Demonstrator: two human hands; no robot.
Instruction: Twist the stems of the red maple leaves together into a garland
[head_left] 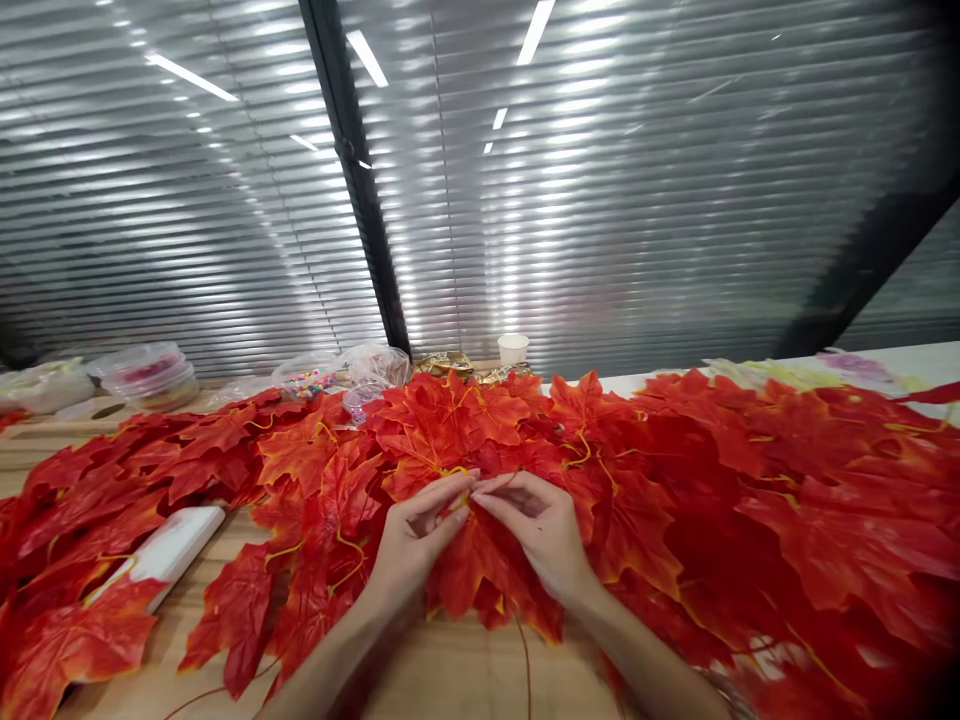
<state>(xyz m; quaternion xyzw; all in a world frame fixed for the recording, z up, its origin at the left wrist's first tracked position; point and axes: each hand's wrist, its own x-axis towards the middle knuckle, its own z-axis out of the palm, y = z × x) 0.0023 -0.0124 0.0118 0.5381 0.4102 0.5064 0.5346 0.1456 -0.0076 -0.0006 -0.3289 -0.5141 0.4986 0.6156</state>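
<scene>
Left hand [420,530] is pinching a yellow stem [464,498]; right hand [546,535] is meeting it there, its grip's contents impossible to tell. Red maple leaf [484,560] is sitting between both hands, over the desk [442,680], showing pointed lobes, yellow-orange edging. Brown cord [526,660] is trailing below.

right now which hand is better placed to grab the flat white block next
Probably the left hand, nearer the white block; the right hand is farther across. Both are at a red, pointed leaf.
</scene>
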